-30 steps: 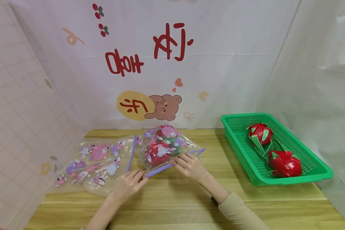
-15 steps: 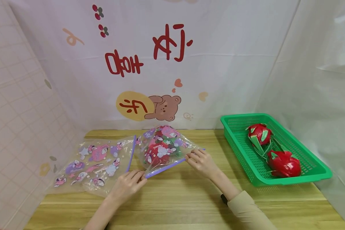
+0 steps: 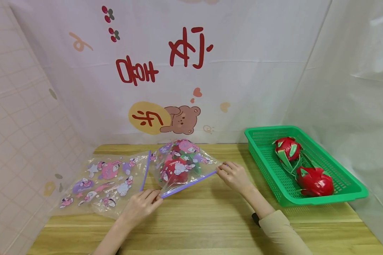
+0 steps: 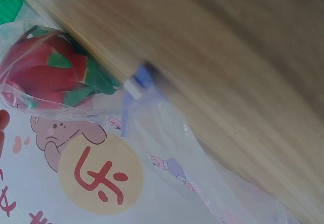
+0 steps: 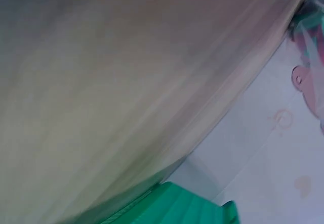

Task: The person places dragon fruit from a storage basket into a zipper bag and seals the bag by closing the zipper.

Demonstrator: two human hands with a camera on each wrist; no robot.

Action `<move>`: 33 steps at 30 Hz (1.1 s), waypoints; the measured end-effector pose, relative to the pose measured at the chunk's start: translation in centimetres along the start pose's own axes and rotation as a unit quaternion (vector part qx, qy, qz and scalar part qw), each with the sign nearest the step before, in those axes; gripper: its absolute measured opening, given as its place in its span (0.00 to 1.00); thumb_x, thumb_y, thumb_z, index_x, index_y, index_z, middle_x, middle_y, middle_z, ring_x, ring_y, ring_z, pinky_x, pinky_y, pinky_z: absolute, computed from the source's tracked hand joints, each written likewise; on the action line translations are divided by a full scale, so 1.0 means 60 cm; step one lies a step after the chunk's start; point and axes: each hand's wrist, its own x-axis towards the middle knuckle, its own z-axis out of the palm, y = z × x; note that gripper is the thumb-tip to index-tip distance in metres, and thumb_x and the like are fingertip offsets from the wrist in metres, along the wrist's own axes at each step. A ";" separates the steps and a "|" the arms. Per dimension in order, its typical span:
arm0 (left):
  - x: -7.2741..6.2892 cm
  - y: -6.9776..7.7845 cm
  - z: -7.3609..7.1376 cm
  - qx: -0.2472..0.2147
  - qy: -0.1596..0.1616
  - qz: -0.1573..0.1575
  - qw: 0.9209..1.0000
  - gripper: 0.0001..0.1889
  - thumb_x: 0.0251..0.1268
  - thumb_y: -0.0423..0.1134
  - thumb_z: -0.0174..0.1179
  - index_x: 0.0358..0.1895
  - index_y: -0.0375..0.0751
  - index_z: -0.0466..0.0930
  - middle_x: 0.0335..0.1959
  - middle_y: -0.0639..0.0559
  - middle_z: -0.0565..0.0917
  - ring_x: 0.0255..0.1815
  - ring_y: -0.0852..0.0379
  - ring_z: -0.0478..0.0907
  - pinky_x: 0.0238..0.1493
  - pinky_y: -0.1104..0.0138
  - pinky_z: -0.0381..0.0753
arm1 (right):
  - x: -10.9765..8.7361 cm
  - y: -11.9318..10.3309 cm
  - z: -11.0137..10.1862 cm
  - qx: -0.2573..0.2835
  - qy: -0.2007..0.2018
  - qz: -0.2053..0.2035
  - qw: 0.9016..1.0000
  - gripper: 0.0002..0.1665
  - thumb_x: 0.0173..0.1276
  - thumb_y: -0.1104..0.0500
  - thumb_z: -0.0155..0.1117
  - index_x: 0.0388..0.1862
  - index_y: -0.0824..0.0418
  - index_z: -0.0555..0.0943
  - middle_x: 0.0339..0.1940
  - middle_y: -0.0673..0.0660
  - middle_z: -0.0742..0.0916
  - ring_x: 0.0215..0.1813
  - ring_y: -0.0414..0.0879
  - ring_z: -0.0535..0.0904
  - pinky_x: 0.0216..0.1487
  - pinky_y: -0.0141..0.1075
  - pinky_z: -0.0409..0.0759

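Observation:
A clear zip bag [image 3: 182,166] with pink and purple cartoon prints lies at the table's middle, with red and green dragon fruit [image 4: 45,72] showing through it. Its purple zip strip [image 3: 189,185] runs slantwise along the near side. My left hand [image 3: 142,205] pinches the strip's left end. At the opposite end, my right hand [image 3: 234,177] holds the strip between thumb and fingers, hiding that corner. In the left wrist view only a fingertip [image 4: 2,125] shows at the left edge. The right hand itself is outside the right wrist view.
Flat on the left lies a second printed zip bag [image 3: 106,180], partly under the left hand. A green basket [image 3: 265,177] stands at the right, holding a dragon fruit [image 3: 287,148] and another dragon fruit [image 3: 316,181]. A printed backdrop [image 3: 229,78] rises behind the table.
My right hand has slid rightward along the purple zip strip, from near its middle to its right end. The strip now looks straighter. My left hand has stayed at the left end.

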 end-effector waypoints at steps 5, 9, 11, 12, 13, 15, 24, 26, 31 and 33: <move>-0.001 0.000 0.000 -0.002 -0.002 0.004 1.000 0.17 0.73 0.28 0.39 0.26 0.41 0.75 0.29 0.50 0.85 0.27 0.58 0.80 0.23 0.72 0.79 | -0.014 0.016 -0.007 0.002 -0.015 0.037 0.999 0.06 0.49 0.61 0.71 0.27 0.62 0.86 0.26 0.53 0.88 0.32 0.49 0.82 0.31 0.37 0.83; 0.001 0.000 -0.002 -0.005 -0.001 0.005 1.000 0.18 0.73 0.29 0.39 0.27 0.42 0.75 0.29 0.51 0.85 0.27 0.58 0.81 0.23 0.72 0.79 | -0.021 0.023 -0.008 -0.006 -0.029 0.067 0.997 0.07 0.47 0.61 0.74 0.26 0.61 0.85 0.25 0.53 0.88 0.32 0.49 0.82 0.30 0.37 0.83; 0.004 0.000 -0.003 -0.016 0.000 0.005 1.000 0.18 0.74 0.30 0.39 0.27 0.43 0.76 0.29 0.52 0.85 0.28 0.58 0.80 0.23 0.73 0.79 | -0.021 0.024 -0.009 -0.013 -0.038 0.079 0.996 0.08 0.46 0.61 0.75 0.26 0.60 0.84 0.25 0.53 0.88 0.33 0.49 0.81 0.29 0.37 0.82; 0.005 -0.001 -0.003 -0.024 0.000 0.004 1.000 0.19 0.75 0.31 0.38 0.27 0.44 0.76 0.30 0.52 0.85 0.29 0.59 0.80 0.23 0.73 0.79 | -0.020 0.025 -0.009 -0.017 -0.043 0.084 0.995 0.08 0.46 0.61 0.75 0.26 0.60 0.84 0.25 0.53 0.88 0.33 0.49 0.81 0.29 0.37 0.82; 0.006 -0.002 -0.002 -0.031 0.001 0.004 0.999 0.19 0.75 0.31 0.37 0.28 0.45 0.77 0.30 0.52 0.85 0.29 0.59 0.80 0.24 0.73 0.79 | -0.019 0.025 -0.010 -0.022 -0.047 0.089 0.995 0.08 0.46 0.62 0.75 0.25 0.60 0.84 0.26 0.53 0.88 0.33 0.49 0.82 0.29 0.37 0.82; 0.009 -0.007 -0.001 -0.054 -0.001 0.000 0.999 0.19 0.76 0.33 0.37 0.29 0.45 0.78 0.30 0.53 0.85 0.31 0.58 0.81 0.25 0.72 0.80 | -0.014 0.028 -0.016 -0.039 -0.061 0.109 0.991 0.06 0.48 0.63 0.74 0.25 0.61 0.84 0.27 0.54 0.88 0.35 0.51 0.82 0.31 0.39 0.82; 0.006 -0.046 0.022 -0.127 -0.153 -0.082 0.977 0.44 0.30 0.51 0.76 0.60 0.43 0.71 0.60 0.41 0.76 0.60 0.43 0.74 0.56 0.52 0.79 | -0.008 0.071 -0.088 -0.146 -0.137 0.383 0.902 0.20 0.55 0.68 0.66 0.48 0.64 0.79 0.48 0.69 0.82 0.53 0.68 0.75 0.47 0.59 0.75; 0.011 -0.050 0.033 -0.142 -0.195 -0.097 0.966 0.48 0.33 0.51 0.77 0.65 0.46 0.67 0.67 0.41 0.70 0.67 0.40 0.67 0.61 0.47 0.73 | -0.014 0.078 -0.101 -0.137 -0.167 0.439 0.872 0.24 0.57 0.67 0.64 0.55 0.65 0.76 0.51 0.72 0.80 0.52 0.71 0.74 0.44 0.62 0.74; 0.034 -0.051 0.071 -0.159 -0.258 -0.104 0.947 0.44 0.46 0.40 0.72 0.70 0.54 0.61 0.74 0.43 0.60 0.74 0.39 0.56 0.69 0.42 0.61 | -0.033 0.084 -0.122 -0.087 -0.268 0.513 0.810 0.24 0.60 0.64 0.61 0.56 0.68 0.72 0.49 0.77 0.78 0.46 0.75 0.73 0.37 0.63 0.74; 0.044 -0.049 0.086 -0.160 -0.274 -0.101 0.943 0.43 0.49 0.38 0.70 0.71 0.55 0.60 0.75 0.43 0.58 0.75 0.39 0.54 0.70 0.42 0.60 | -0.041 0.085 -0.127 -0.068 -0.301 0.522 0.795 0.22 0.61 0.63 0.59 0.55 0.69 0.73 0.46 0.78 0.78 0.44 0.75 0.74 0.36 0.63 0.75</move>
